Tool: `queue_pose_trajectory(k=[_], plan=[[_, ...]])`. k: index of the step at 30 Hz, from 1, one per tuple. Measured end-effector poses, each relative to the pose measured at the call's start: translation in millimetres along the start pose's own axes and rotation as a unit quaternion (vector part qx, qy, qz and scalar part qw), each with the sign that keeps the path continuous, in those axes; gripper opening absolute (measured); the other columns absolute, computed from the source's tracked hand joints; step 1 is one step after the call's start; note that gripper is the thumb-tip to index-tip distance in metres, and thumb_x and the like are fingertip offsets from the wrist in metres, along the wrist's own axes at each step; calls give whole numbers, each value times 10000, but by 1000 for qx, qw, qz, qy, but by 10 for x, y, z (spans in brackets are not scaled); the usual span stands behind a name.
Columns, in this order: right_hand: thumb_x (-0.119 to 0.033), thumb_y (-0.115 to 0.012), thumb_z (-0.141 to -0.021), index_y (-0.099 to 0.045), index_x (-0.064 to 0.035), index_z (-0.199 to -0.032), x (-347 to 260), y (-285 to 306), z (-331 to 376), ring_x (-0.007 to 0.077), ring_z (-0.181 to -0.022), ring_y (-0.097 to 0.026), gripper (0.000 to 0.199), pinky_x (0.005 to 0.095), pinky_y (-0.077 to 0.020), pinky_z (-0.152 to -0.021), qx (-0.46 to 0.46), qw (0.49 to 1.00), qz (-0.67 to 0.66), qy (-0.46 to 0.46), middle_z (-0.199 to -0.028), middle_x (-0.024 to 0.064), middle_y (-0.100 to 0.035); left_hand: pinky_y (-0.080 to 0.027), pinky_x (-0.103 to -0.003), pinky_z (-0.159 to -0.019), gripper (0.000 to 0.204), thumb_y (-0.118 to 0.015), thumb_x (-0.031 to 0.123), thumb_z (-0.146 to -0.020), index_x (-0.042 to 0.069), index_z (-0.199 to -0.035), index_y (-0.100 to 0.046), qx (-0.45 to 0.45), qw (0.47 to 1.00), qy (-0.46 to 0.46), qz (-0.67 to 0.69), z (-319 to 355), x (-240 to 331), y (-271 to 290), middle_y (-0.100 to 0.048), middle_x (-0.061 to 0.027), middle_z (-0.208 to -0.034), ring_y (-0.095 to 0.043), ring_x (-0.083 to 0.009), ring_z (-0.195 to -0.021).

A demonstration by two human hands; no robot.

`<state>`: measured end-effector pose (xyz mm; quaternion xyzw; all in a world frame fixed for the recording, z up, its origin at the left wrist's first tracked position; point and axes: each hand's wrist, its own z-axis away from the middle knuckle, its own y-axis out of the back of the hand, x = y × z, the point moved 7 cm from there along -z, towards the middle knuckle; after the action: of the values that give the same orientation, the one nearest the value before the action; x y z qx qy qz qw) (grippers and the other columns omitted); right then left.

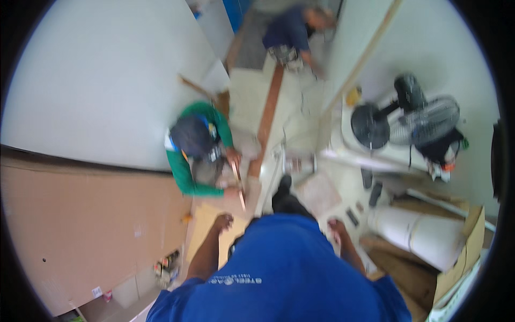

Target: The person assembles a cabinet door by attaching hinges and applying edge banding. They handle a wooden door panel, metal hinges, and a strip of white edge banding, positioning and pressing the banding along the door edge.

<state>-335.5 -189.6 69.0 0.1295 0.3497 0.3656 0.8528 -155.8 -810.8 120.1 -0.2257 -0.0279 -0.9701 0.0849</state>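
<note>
I look straight down over my blue shirt (284,268) at a tiled floor. My left hand (222,221) hangs loosely curled and holds nothing, above a tan sheet of cardboard (204,228) on the floor. My right hand (338,225) hangs at my other side, fingers relaxed, with nothing in it. Just ahead of my left hand a person in a green top and dark cap (194,142) crouches and handles a thin wooden strip (240,188). My dark shoe (282,185) points forward between my hands.
A large brown cardboard panel (80,225) leans at the left under a white wall. A black floor fan (407,115) stands at the right, with a white roll (418,233) below it. Another person in dark blue (292,32) crouches farther off, beside a long brown strip (268,112).
</note>
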Motion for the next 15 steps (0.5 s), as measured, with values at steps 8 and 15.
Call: queue_pose_trajectory(k=[8,15], plan=[[-193,-669,-932,-706,-86,-1118,-620,726,-176,235,-768,-704,217,398,-539,-631,-22,977,-155,-143,-986,89,-735,-583,-341,-629,434,-714,217,-920,41,-1310,-648,71,990,-51,-107,-468,1764,8,-752,-104,-1039,-736,-223,-811],[-199,-629,-946,-671,-95,-1170,-1366,939,-418,237,-791,-708,250,395,-539,-647,14,965,-244,-99,-1008,85,-725,-577,-316,-569,351,-706,184,-956,65,-1283,-668,15,950,-166,-263,-920,2384,41,-750,-94,-1020,-737,-207,-778]])
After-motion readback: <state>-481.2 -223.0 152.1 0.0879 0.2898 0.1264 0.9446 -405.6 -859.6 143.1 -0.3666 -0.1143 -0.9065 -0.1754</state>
